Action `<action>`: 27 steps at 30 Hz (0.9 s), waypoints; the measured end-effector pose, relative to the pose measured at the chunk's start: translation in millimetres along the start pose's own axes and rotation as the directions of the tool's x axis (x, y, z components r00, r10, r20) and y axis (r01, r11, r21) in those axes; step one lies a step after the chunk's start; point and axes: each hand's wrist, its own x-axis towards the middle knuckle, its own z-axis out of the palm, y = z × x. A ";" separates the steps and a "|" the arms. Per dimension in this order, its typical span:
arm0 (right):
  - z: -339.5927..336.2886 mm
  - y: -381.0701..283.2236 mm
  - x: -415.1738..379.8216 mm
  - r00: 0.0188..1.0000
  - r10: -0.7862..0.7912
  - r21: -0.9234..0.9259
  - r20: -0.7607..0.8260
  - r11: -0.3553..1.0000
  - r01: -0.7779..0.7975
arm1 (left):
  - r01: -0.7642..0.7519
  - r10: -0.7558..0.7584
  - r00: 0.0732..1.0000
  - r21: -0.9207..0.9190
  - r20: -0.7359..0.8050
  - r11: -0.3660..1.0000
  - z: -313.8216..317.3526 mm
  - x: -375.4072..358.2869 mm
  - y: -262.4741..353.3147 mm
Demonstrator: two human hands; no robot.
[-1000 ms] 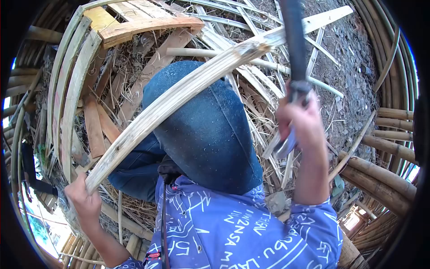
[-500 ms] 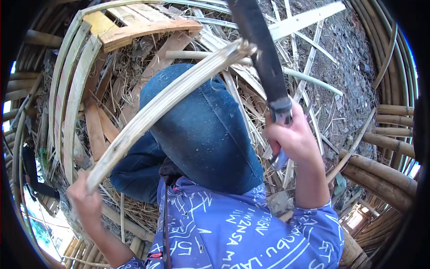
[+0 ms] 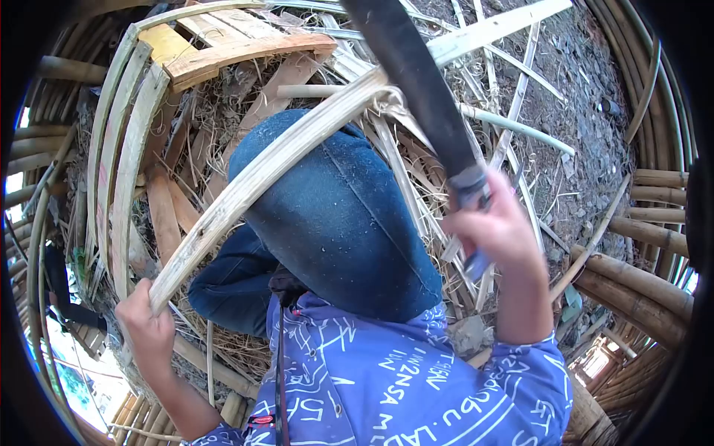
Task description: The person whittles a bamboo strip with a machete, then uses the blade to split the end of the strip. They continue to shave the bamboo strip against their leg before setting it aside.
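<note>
My left hand [image 3: 147, 318] is closed round the lower end of a long pale wooden strip [image 3: 256, 178], which rises to the upper right across my raised knee in blue jeans [image 3: 335, 215]. My right hand [image 3: 497, 223] grips the handle of a large dark-bladed knife [image 3: 416, 82]. The blade passes beside the far end of the strip, where curled shavings [image 3: 390, 102] hang. Whether blade and wood touch, I cannot tell.
Behind the strip's far end is a pale split piece [image 3: 498, 31]. Curved slats [image 3: 134, 163] and a wooden block [image 3: 245, 56] stand at upper left. Shavings and strips litter the ground. Bamboo poles [image 3: 632, 290] lie at the right, near a bamboo wall.
The knife blade has tilted and shifted left at its tip, and my right hand has moved slightly right and down. More curled shaving shows at the strip's far end.
</note>
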 end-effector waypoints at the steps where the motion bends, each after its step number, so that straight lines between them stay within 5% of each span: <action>1: -12.8 -0.9 5.2 1.000 -0.027 0.073 -0.017 0.997 0.028 | 0.047 -0.047 0.999 -0.032 0.009 0.998 -0.8 -2.0 -0.1; 3: -19.2 -1.3 14.1 0.953 0.095 0.204 -0.287 0.978 -0.036 | 0.036 -0.036 0.999 -0.001 -0.016 0.999 0.1 -3.6 0.3; 5: -7.0 -0.4 8.8 0.934 0.093 0.201 -0.346 0.979 -0.023 | 0.006 -0.005 0.999 0.016 -0.039 1.000 2.8 -3.0 0.9; 8: 7.0 -7.8 -2.5 0.999 0.032 -0.052 -0.008 0.998 -0.033 | 0.014 -0.015 1.000 -0.013 -0.014 1.000 2.9 -0.6 1.5; 13: -1.7 -1.2 17.8 0.937 0.203 0.072 -0.286 0.979 -0.190 | 0.027 -0.026 0.997 0.011 -0.073 1.000 3.3 -2.2 8.6; 15: 13.5 15.6 9.7 0.971 -0.095 0.036 -0.221 0.994 0.106 | 0.054 -0.055 0.997 -0.012 -0.060 0.998 2.5 -4.1 6.2; 17: 12.7 8.8 3.4 0.966 -0.069 -0.071 -0.249 0.996 0.053 | 0.068 -0.069 0.997 -0.036 -0.037 0.997 2.7 -5.2 4.5; 19: -4.7 6.1 5.4 0.973 0.031 0.050 -0.227 0.999 -0.020 | 0.080 -0.080 0.997 -0.058 0.001 0.995 1.8 -7.0 2.6; 24: -18.0 11.3 0.5 0.912 0.059 0.334 -0.405 0.939 0.087 | 0.029 -0.032 0.997 -0.046 -0.075 0.999 11.0 -8.1 -3.2; 27: -25.5 11.5 -1.7 0.869 0.015 0.242 -0.495 0.963 0.121 | -0.048 0.039 0.990 -0.067 -0.132 0.997 24.0 -11.4 -18.8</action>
